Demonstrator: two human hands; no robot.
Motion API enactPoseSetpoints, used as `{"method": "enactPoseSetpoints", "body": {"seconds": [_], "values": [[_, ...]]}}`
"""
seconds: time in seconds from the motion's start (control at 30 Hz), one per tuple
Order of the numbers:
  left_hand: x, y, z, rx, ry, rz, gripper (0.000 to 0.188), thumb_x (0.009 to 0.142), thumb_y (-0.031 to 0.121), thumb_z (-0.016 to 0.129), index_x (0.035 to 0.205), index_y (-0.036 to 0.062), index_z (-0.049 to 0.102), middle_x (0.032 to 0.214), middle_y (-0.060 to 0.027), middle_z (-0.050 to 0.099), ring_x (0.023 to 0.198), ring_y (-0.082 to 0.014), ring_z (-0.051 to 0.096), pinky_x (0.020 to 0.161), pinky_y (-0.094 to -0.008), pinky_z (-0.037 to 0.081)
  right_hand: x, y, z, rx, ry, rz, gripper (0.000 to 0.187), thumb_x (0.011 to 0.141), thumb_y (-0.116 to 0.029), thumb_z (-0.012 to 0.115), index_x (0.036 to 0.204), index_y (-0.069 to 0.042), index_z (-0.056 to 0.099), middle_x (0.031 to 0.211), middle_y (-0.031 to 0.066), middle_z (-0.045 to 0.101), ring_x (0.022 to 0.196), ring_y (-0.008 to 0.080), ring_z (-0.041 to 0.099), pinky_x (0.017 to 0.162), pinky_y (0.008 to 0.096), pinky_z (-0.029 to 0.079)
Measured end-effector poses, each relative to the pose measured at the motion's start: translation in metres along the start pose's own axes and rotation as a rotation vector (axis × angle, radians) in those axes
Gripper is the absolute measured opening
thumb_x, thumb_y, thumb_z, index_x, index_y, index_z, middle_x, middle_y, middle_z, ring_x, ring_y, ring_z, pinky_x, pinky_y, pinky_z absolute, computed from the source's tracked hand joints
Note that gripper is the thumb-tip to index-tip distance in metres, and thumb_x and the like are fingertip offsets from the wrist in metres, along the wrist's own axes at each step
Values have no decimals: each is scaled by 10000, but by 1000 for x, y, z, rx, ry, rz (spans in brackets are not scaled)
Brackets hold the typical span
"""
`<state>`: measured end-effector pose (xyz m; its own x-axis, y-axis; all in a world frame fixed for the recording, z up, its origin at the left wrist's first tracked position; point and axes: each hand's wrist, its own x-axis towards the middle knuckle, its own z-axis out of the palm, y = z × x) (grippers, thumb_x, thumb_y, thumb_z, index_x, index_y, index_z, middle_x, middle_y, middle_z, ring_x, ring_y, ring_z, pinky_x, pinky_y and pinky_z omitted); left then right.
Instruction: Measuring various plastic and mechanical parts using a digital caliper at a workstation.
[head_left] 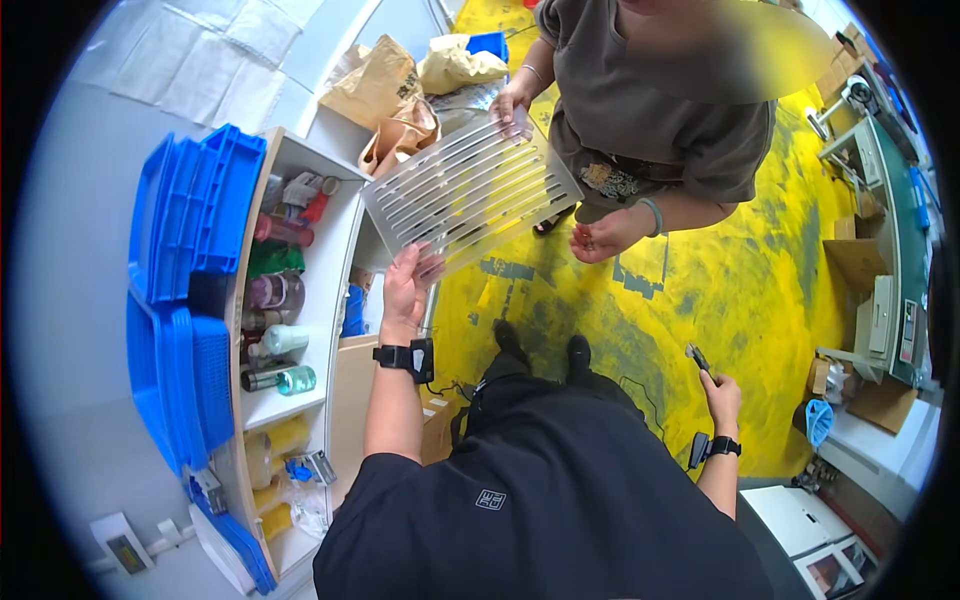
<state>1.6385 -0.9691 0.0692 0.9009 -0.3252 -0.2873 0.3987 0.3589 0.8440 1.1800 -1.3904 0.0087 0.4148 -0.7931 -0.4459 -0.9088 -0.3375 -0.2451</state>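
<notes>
A flat, see-through slotted panel [474, 200] is held up in front of me, tilted. My left hand [404, 290] is closed on its near-left edge, thumb and fingers on opposite faces. Another person's hand [510, 108] grips the far edge of the same panel. Low at my right side, my right hand [722, 397] is closed around a small dark-handled tool [697, 357] with a metal head; its exact kind is too small to tell. That tool is well apart from the panel.
Facing me stands a person in a dark shirt [655, 110], one hand [612, 235] low and near some small red thing. On my left, a shelf [290, 400] holds bottles, with blue crates [195, 215] beside it. Bags [375, 85] lie beyond; a bench [885, 220] runs along the right.
</notes>
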Motion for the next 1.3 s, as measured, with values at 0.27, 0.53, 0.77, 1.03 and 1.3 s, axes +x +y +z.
{"method": "enactPoseSetpoints", "body": {"seconds": [0.27,0.53,0.77,1.03,1.3], "values": [[-113,26,-55,50,61,162,264,973,262,619,1120,47,661,925,-103,729,851,-210,712,789,-348,581,-10,-7,-2,-27,95,-57,598,795,-587,669,750,9,666,722,232,641,729,395,635,648,453,479],[-145,48,-87,-89,37,236,268,950,255,652,1092,30,677,900,-114,733,806,-216,720,765,-344,582,-31,-78,10,-52,110,-237,563,785,-558,697,807,4,698,757,228,663,758,392,651,669,451,493],[-129,60,-126,-119,17,230,278,951,267,651,1061,13,678,874,-103,729,771,-211,715,750,-338,581,-64,-128,15,12,122,-262,542,780,-553,705,859,-17,729,804,215,689,804,384,672,703,444,518],[-63,-6,-194,196,170,94,295,966,281,616,1033,1,682,858,-110,726,744,-216,710,727,-353,580,-117,-121,33,-29,227,-191,538,783,-516,724,798,21,703,730,217,663,694,361,657,638,425,498],[-12,-58,-184,1259,250,-124,376,897,354,648,907,-17,713,869,-208,712,742,-272,707,716,-388,554,-153,-91,21,44,324,57,563,781,-545,713,728,14,676,704,238,632,684,395,630,609,452,464]]}}
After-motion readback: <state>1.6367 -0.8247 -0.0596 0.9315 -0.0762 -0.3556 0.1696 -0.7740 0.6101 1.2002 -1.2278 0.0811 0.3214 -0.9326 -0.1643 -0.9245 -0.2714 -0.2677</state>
